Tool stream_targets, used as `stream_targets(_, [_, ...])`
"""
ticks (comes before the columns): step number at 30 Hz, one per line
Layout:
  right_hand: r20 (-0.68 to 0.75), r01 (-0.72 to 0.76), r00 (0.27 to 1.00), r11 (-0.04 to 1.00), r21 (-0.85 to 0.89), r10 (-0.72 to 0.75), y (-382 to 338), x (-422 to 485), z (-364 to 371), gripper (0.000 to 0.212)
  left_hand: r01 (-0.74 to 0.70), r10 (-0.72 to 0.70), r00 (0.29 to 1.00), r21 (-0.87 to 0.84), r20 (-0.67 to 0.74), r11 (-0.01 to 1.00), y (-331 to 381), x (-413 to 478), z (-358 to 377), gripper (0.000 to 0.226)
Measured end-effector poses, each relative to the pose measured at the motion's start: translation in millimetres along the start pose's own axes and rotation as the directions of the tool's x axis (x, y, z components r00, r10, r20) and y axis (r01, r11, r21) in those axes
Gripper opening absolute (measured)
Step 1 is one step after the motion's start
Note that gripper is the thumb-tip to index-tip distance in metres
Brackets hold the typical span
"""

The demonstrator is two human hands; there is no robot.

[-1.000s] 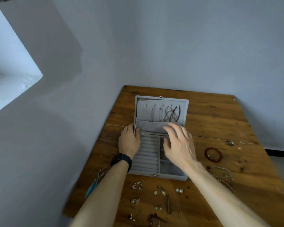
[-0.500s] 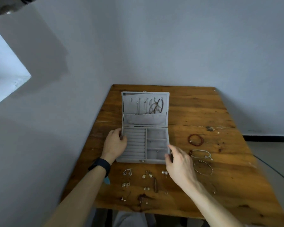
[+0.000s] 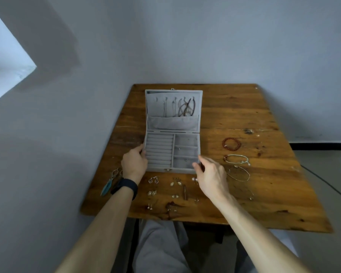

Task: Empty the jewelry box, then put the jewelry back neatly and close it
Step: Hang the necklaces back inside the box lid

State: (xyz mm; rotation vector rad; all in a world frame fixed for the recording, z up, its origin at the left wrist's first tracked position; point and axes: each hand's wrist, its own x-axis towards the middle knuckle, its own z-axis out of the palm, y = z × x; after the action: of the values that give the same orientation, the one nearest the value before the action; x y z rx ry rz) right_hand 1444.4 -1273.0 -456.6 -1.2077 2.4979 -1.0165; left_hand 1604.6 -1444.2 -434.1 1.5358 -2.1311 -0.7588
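1. Box (image 3: 159, 152) lies open on table (image 3: 244, 119), necklaces (image 3: 186, 109) hanging in its lid.
2. Left hand (image 3: 134, 164) grips its left edge; right hand (image 3: 212, 177) pinches its right front corner.
3. Earrings (image 3: 153, 180) lie before it, 3 bracelets (image 3: 224, 144) right.

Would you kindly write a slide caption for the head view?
Left hand and right hand hold an open jewelry box on a wooden table, earrings and bracelets laid out beside it.

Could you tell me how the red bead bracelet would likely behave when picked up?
The red bead bracelet probably goes floppy, being strung beads in a loose ring. It looks light, and its round beads may roll slightly if pushed.
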Motion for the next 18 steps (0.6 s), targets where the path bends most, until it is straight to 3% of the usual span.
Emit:
stream_targets(9, [-0.004,0.065,0.998,0.995,-0.073,-0.066,1,-3,-3,0.041,-0.078,0.070,0.995,0.126,0.066,0.989,-5,-18,12,0.055])
stream_targets(13, [0.005,0.118,0.993,0.981,-0.157,-0.119,2,-4,-8,0.041,-0.053,0.045,0.995,0.094,0.086,0.994,-5,-32,12,0.058])
stream_targets(18, [0.040,0.149,0.989,0.967,-0.208,-0.144,4,-2,-20,0.039,-0.157,0.135,0.984,0.200,0.119,0.967,3,-41,13,0.055])
